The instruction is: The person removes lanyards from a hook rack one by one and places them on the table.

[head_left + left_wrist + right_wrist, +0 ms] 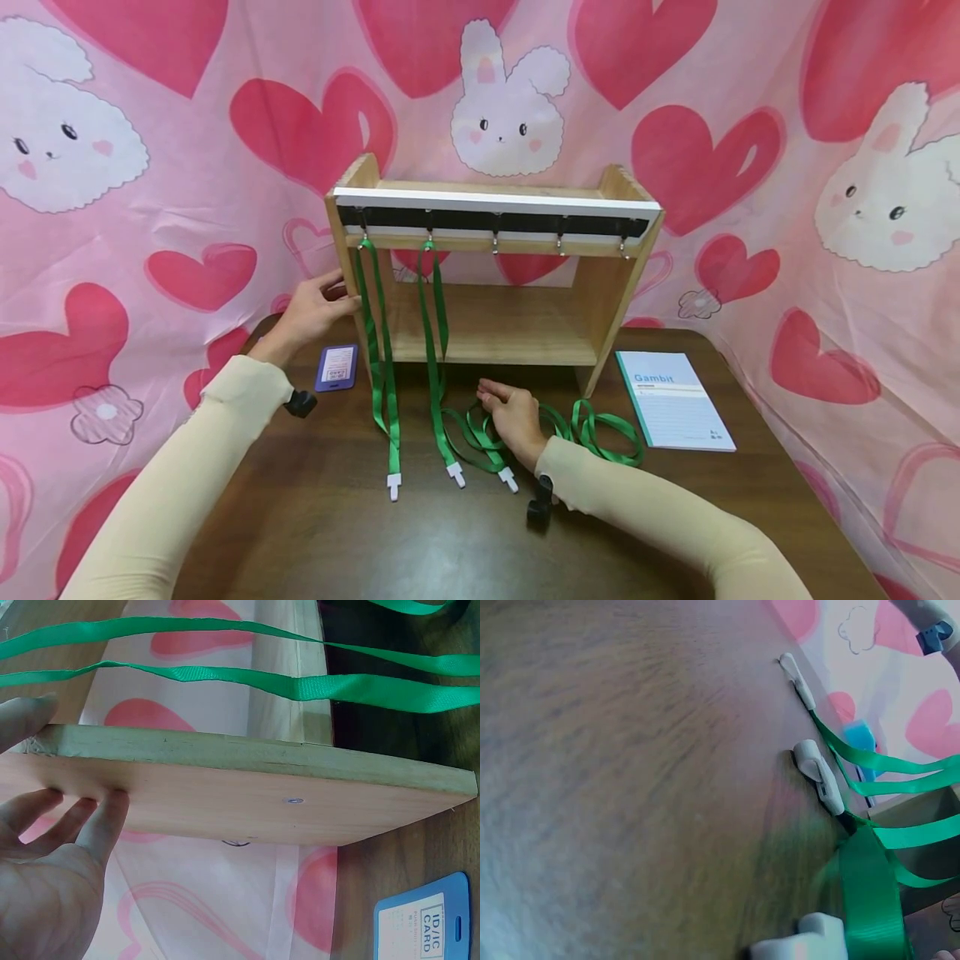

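Observation:
My left hand (318, 307) holds the left side panel of a wooden shelf (480, 325), fingertips on the outer face and thumb at the front edge. Two green lanyards hang from its left hooks: the first lanyard (388, 367) at the far left, the second lanyard (431, 350) beside it. Their white clips (819, 776) reach down to the tabletop. My right hand (516, 418) is low over a loosely coiled green lanyard (480, 433) in front of the shelf, its fingers fairly straight. In the right wrist view only a bit of fingertip shows at the lower right corner.
A blue-edged ID card holder (336, 368) lies left of the shelf. On the right, a Gambit notebook (675, 400) rests near another green lanyard (607, 433). Several bare metal hooks (560, 243) line the rail. A pink heart-print cloth (300, 167) hangs behind.

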The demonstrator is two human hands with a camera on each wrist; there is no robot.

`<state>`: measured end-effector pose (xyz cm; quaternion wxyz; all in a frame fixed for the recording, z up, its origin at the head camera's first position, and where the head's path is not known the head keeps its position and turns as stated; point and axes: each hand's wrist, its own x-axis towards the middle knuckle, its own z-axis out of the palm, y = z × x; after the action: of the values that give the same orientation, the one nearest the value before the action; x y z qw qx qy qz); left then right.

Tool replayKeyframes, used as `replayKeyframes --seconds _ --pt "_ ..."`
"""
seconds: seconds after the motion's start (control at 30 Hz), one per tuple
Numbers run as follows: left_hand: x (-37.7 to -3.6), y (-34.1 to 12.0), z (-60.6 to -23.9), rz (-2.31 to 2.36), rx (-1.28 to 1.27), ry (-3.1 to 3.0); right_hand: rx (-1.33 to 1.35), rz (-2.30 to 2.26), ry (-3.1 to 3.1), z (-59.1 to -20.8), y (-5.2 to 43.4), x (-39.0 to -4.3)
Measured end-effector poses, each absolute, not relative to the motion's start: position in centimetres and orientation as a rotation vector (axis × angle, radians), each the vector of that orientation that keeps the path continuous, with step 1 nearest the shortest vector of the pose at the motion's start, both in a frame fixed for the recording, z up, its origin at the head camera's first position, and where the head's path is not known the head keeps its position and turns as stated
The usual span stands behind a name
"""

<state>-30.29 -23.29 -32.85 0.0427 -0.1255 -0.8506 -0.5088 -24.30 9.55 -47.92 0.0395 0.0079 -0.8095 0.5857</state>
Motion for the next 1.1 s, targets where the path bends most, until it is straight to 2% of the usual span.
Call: replayKeyframes --seconds 0.2,0.5,1.1 --pt "-30.3 -23.2 -32.9 -1.563 -0.392 -2.589 0.107 1.934 -2.352 -46.7 9.7 -23.9" --pt "-30.4 -23.1 -32.7 -1.547 -0.386 -2.597 0.291 1.982 -2.240 -42.4 10.7 -24.2" --pt "-30.5 -23.3 -33.0 -1.515 -0.376 -2.620 0.598 1.751 -2.133 -33.0 10.9 -26.4"
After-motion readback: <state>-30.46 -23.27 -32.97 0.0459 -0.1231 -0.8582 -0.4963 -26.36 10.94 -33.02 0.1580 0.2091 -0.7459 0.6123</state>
